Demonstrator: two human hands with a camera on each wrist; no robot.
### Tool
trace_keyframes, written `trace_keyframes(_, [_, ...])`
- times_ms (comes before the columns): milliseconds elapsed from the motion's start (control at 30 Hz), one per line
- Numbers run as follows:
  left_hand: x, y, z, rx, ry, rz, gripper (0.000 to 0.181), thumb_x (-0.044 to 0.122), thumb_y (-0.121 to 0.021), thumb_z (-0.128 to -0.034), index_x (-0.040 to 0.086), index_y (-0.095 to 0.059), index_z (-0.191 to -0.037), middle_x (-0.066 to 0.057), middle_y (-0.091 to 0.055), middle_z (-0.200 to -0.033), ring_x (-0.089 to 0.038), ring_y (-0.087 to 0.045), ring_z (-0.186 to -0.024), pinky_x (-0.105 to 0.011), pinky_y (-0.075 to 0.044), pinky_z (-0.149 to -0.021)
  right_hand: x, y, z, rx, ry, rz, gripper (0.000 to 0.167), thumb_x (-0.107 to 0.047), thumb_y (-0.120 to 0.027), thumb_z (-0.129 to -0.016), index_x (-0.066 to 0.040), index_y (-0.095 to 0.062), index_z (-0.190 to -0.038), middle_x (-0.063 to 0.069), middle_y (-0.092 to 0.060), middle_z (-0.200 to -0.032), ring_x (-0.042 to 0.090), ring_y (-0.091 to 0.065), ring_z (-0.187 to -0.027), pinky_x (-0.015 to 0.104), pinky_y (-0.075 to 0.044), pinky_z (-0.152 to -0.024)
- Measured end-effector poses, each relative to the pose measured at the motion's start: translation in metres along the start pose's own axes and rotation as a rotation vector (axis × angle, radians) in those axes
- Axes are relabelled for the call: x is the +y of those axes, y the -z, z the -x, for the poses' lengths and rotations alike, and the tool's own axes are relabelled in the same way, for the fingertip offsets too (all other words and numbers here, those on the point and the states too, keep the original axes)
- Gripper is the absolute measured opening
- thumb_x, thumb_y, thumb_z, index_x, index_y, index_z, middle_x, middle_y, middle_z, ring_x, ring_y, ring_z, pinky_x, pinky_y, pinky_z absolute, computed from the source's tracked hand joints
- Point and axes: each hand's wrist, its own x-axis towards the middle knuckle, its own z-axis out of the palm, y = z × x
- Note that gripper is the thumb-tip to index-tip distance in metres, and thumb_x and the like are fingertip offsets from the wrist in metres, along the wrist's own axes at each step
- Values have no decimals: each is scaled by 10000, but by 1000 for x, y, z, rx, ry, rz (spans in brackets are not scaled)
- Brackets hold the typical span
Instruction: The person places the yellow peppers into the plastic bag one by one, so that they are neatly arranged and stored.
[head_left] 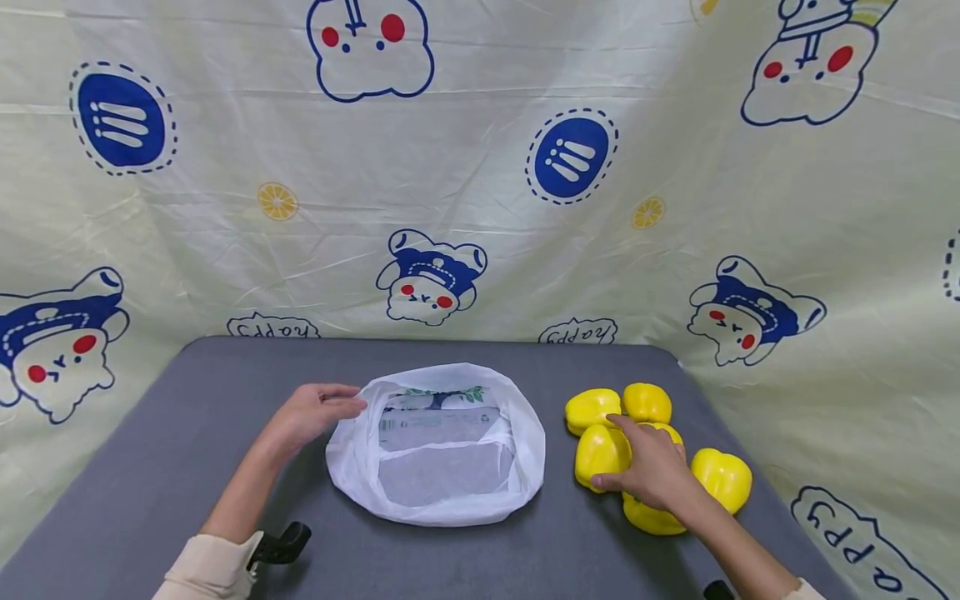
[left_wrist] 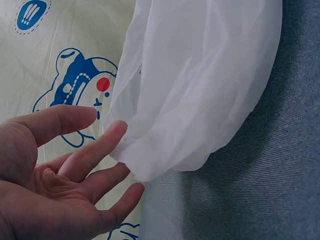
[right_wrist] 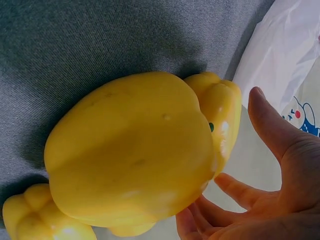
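A white plastic bag (head_left: 528,454) stands with its mouth open in the middle of the table, its printed inside showing in the head view. My left hand (head_left: 303,417) is at the bag's left rim, fingers extended and loosely bent; in the left wrist view its fingertips meet or nearly meet the bag (left_wrist: 200,90). Over a cluster of several yellow bell peppers on the right, my right hand (head_left: 656,467) spreads its thumb and fingers by the left-front bell pepper (head_left: 600,454). A large bell pepper (right_wrist: 130,150) fills the right wrist view, the thumb apart from it.
The grey table (head_left: 450,567) has its far edge against a patterned cloth backdrop (head_left: 480,208). At the group's right side sits a bell pepper (head_left: 722,479); two more lie at the back. A black band (head_left: 281,546) is on the left wrist.
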Motion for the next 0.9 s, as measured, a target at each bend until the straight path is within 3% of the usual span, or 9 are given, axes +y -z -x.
trace_keyframes(433, [-7,-2,-6,33,30,22,599,288,-708,-919,-10,-562,-1417,-242,-485,-1521,-442,-365,-1453,-630,-277,-1182,5,-5,3,14,17,-3,919,-462,-905,-681,-34,-533,-1404,310,-599,-1275,525,-520,-1133,683,-363,-887])
trace_keyframes(567, [-12,-3,-8,41,16,27,515,270,-703,-930,-16,-624,-1351,-240,-559,-1451,-432,-436,-1403,-628,-315,-1163,6,-9,2,20,13,-9,925,-450,-912,-676,-38,-523,-1406,311,-588,-1280,527,-511,-1142,697,-358,-905])
trace_keyframes(733, [-14,-4,-8,36,-22,49,421,138,-666,-941,-40,-641,-1322,-212,-610,-1407,-424,-461,-1396,-622,-326,-1160,8,-12,1,32,8,-13,921,-421,-923,-670,-43,-510,-1401,313,-587,-1273,528,-510,-1131,692,-369,-908])
trace_keyframes(900, [-15,-5,-9,26,-24,76,504,1,-657,-880,-46,-589,-1377,-193,-644,-1359,-412,-455,-1416,-620,-320,-1165,9,-14,0,44,15,-21,922,-405,-932,-659,-49,-503,-1394,309,-595,-1270,526,-514,-1122,678,-376,-890])
